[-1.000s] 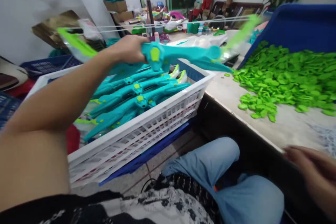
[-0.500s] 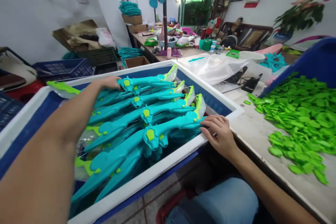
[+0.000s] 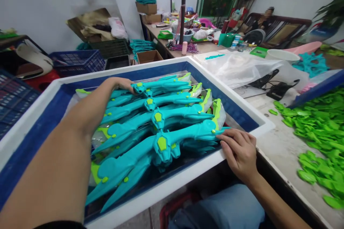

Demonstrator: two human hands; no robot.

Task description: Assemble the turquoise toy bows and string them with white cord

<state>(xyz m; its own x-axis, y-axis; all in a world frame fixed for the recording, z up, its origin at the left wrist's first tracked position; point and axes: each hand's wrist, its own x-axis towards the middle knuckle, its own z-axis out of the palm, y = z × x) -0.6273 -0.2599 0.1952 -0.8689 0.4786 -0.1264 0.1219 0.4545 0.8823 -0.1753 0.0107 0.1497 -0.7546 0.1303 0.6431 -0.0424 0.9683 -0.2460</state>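
Several teal toy bows with lime-green inlays, clear ends and thin strings lie side by side in a white-rimmed tray with blue inner walls. Across the far side of the row reaches my left hand, at the middle of the farthest bow; its fingers are mostly hidden behind that bow. At the near right corner, my right hand has thumb and fingers closed on the pointed right tip of the nearest bow. More bows are partly hidden beneath the top ones.
Right of the tray, loose green plastic pieces cover the worktable by a blue bin. A clear plastic sheet and black device lie behind. Blue crates stand at left. A person sits far back.
My head view has shifted left and downward. The bows sit lower inside the tray, their far ends now below the rim. Both hands have moved along with them.
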